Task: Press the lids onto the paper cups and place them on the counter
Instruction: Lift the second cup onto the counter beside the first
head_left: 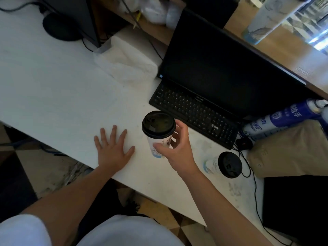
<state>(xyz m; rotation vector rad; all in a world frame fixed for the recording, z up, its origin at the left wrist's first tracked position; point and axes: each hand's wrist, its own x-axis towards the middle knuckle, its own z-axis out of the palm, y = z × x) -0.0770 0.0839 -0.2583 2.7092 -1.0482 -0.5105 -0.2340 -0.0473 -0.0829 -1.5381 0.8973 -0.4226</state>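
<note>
So the right hand (177,150) is wrapped around a paper cup (154,145), thumb on the near side and the other fingers curled round the far side, gripping it just under the rim. A black lid (158,124) sits on top of that cup and looks level all the way round. The cup is upright over the white counter (53,86), close to the front edge of the keyboard (193,112). Honestly can't tell if its base is touching the counter or just off it.

The left hand (113,150) lies flat on the counter just beside the cup, palm down, fingers straight and spread apart, holding nothing.

Off to the right there's a second cup (213,165) with its own lid (230,165) on, standing on the counter well apart from both hands, right by a black cable (255,192). Behind the keyboard is a dark monitor (221,64), with a pack of tissues (124,59) to its left and a blue spray can (280,119) plus a brown bag (287,150) on the right.
</note>
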